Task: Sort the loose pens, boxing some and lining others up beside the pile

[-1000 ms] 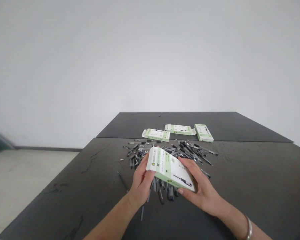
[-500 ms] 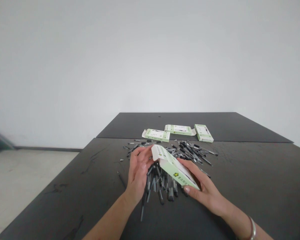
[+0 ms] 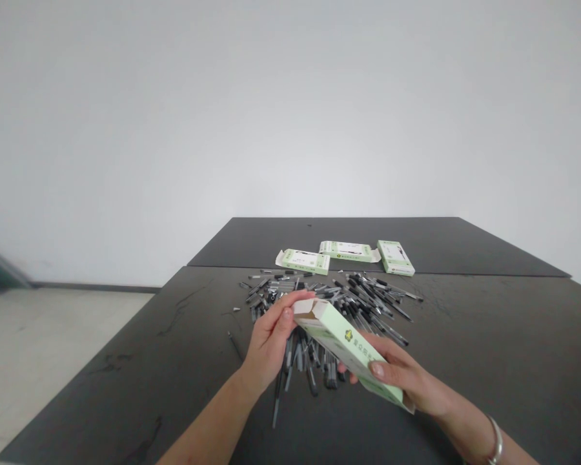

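Observation:
A light-green and white cardboard pen box (image 3: 351,342) is tilted above the pens, its far-left end uncovered and its near-right end lower. My right hand (image 3: 399,371) grips its lower part, thumb on the green side and fingers beneath. At the upper end, my left hand (image 3: 274,336) has its thumb and fingers on the end flap. Under the box lies a spread heap of black-capped clear pens (image 3: 368,300), partly hidden by my hands and the box. What the box holds inside cannot be made out.
Farther back on the black table (image 3: 213,381) lie three similar boxes: a left one (image 3: 304,261) and a middle one (image 3: 348,250) with flaps out, and a right one (image 3: 396,258). A single pen (image 3: 235,346) lies left of the heap.
The box has turned in my right hand, its green side now facing up more and its lower end nearer to me. My left fingers have closed in on its upper end.

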